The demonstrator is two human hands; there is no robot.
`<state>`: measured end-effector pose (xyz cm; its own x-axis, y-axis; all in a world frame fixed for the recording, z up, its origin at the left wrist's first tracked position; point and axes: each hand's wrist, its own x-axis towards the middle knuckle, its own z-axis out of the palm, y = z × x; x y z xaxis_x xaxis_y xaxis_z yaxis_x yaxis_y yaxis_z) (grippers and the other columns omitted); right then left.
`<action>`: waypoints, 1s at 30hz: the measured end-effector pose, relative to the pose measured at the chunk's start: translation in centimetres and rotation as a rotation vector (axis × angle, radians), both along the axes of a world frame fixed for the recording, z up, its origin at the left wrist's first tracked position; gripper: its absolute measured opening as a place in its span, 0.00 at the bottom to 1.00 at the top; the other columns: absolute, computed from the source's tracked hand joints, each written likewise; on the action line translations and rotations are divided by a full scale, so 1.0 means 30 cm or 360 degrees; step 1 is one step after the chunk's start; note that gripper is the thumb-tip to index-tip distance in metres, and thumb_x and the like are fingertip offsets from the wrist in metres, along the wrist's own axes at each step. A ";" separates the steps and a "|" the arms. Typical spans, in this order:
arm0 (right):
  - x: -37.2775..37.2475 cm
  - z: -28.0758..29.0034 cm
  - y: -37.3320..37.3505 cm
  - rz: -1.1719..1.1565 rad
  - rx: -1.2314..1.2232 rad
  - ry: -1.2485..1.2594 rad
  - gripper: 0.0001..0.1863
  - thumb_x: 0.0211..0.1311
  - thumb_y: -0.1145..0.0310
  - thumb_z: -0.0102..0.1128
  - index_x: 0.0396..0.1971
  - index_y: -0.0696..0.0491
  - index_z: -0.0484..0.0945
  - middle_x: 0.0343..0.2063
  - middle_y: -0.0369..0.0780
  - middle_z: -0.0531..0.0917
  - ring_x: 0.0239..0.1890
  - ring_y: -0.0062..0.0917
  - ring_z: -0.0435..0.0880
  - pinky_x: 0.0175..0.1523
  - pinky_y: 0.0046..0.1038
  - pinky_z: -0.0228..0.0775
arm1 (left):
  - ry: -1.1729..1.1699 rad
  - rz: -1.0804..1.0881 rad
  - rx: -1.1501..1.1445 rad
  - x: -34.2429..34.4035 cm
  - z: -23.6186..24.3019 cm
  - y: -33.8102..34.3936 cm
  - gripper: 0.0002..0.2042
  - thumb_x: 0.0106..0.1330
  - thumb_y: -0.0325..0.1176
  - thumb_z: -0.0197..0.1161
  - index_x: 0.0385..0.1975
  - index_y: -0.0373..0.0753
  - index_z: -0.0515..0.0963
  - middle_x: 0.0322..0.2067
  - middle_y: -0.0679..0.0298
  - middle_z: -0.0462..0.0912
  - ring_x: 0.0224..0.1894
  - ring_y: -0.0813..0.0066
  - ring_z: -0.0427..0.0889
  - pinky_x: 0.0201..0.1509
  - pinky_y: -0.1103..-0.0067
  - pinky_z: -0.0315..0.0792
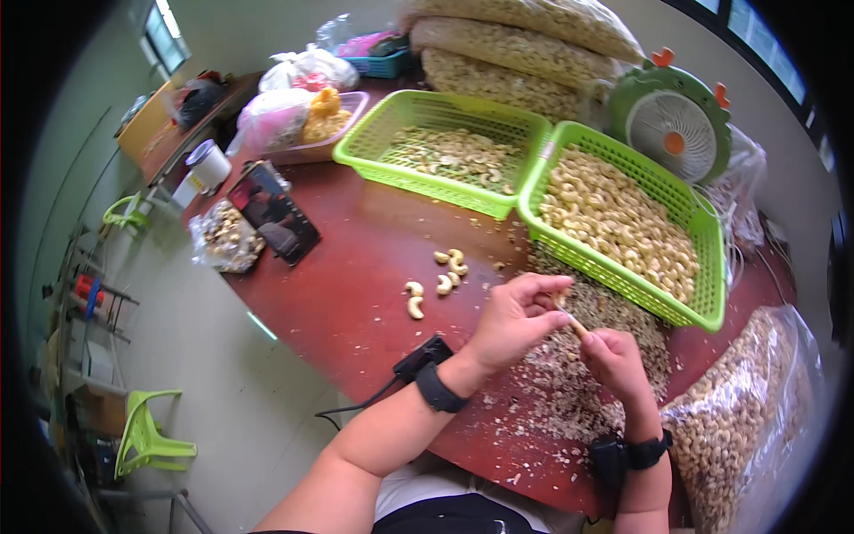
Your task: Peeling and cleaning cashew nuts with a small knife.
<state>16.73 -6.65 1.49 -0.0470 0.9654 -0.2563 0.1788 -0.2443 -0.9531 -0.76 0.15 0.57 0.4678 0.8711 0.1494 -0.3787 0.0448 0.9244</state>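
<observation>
My left hand [520, 316] pinches a small cashew [559, 297] over a heap of brown husk fragments [623, 320] on the red table [320, 303]. My right hand [612, 360], closed round a small wooden-handled tool [580, 328], holds its thin tip at the nut. Several loose cashews [415, 306] lie left of my hands. Beyond them stand a green basket full of cashews [614, 214] and another green basket [454, 151] with fewer pieces.
A phone [276, 214], a bag of nuts [227, 236] and a white cup [209, 165] stand left. Behind are stacked sacks [516, 62], a pink tub [311, 147] and a green fan [672, 133]. A large cashew bag [738, 418] leans right; a green chair [142, 436] stands lower left.
</observation>
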 end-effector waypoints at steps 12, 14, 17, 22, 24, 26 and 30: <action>-0.011 0.018 0.004 0.0025 -0.0038 -0.0033 0.18 0.58 0.60 0.50 0.13 0.55 0.70 0.09 0.26 0.64 0.12 0.08 0.57 0.16 0.16 0.47 | -0.0053 0.0068 -0.0053 0.004 0.017 -0.016 0.20 0.49 0.15 0.59 0.44 0.30 0.68 0.39 0.60 0.74 0.38 0.80 0.74 0.43 0.85 0.72; -0.012 0.017 0.004 0.0022 -0.0054 -0.0031 0.18 0.58 0.60 0.50 0.13 0.55 0.70 0.09 0.26 0.64 0.12 0.08 0.57 0.16 0.16 0.47 | -0.0055 0.0088 -0.0032 0.005 0.015 -0.016 0.20 0.49 0.15 0.59 0.44 0.30 0.68 0.39 0.60 0.74 0.38 0.80 0.74 0.43 0.85 0.72; -0.015 0.007 0.006 0.0014 -0.0095 0.0018 0.18 0.58 0.60 0.50 0.13 0.55 0.70 0.08 0.26 0.64 0.12 0.08 0.57 0.15 0.16 0.46 | -0.0079 0.0101 -0.0043 0.003 0.011 -0.017 0.19 0.49 0.14 0.59 0.44 0.30 0.68 0.39 0.60 0.74 0.38 0.80 0.74 0.43 0.85 0.72; -0.018 0.002 0.008 0.0038 -0.0038 -0.0001 0.19 0.58 0.60 0.50 0.12 0.55 0.69 0.08 0.27 0.64 0.12 0.08 0.57 0.15 0.16 0.46 | -0.0125 0.0092 -0.0019 0.001 0.003 -0.016 0.18 0.49 0.14 0.59 0.42 0.30 0.69 0.38 0.59 0.74 0.37 0.80 0.74 0.43 0.85 0.72; -0.018 0.003 0.009 0.0034 -0.0063 0.0003 0.18 0.58 0.60 0.50 0.12 0.55 0.70 0.08 0.27 0.65 0.12 0.08 0.58 0.15 0.16 0.47 | -0.0139 0.0088 -0.0015 -0.001 0.000 -0.016 0.18 0.49 0.14 0.59 0.42 0.30 0.69 0.38 0.59 0.74 0.38 0.79 0.74 0.43 0.85 0.72; -0.016 0.003 0.008 0.0028 -0.0087 0.0006 0.18 0.58 0.60 0.50 0.13 0.55 0.70 0.08 0.27 0.65 0.12 0.08 0.58 0.15 0.16 0.47 | -0.0158 0.0086 0.0005 0.002 0.001 -0.017 0.17 0.49 0.14 0.59 0.40 0.31 0.70 0.37 0.60 0.74 0.37 0.80 0.74 0.42 0.85 0.72; -0.004 -0.005 0.006 -0.0033 -0.0111 -0.0039 0.18 0.57 0.59 0.51 0.14 0.56 0.72 0.08 0.27 0.66 0.11 0.09 0.58 0.15 0.16 0.48 | -0.0134 0.0108 0.0026 0.016 0.003 -0.022 0.15 0.50 0.16 0.58 0.39 0.31 0.70 0.34 0.63 0.74 0.33 0.85 0.74 0.38 0.89 0.72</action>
<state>16.60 -6.47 1.33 -0.0202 0.9459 -0.3238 0.1961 -0.3139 -0.9290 -0.27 -0.52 0.67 0.3927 0.8976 0.2001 -0.4570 0.0017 0.8895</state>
